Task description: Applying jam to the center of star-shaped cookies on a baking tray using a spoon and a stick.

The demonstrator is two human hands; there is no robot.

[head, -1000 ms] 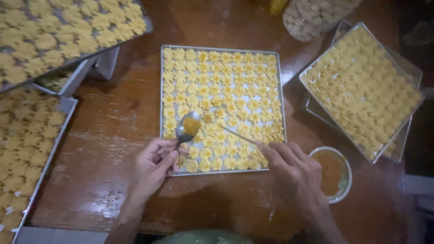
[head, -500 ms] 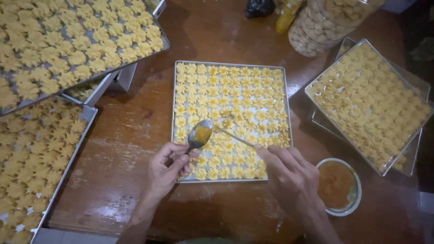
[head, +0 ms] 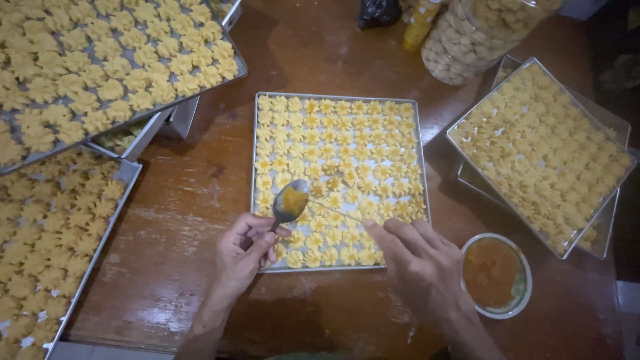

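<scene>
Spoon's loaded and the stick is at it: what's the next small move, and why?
Probably carry the thin stick from the spoon to a nearby flower-shaped cookie on the centre tray. The left hand holds the spoon, with orange paste in its bowl, over the tray; the right hand points the stick's tip at that paste.

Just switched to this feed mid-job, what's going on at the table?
A person works over a metal tray of small yellow flower-shaped cookies on a wooden table. The left hand holds a spoon carrying orange filling above the tray; the right hand holds a thin stick whose tip is at the spoon. A bowl of the same filling sits right of that hand. More filled trays surround them.
</scene>
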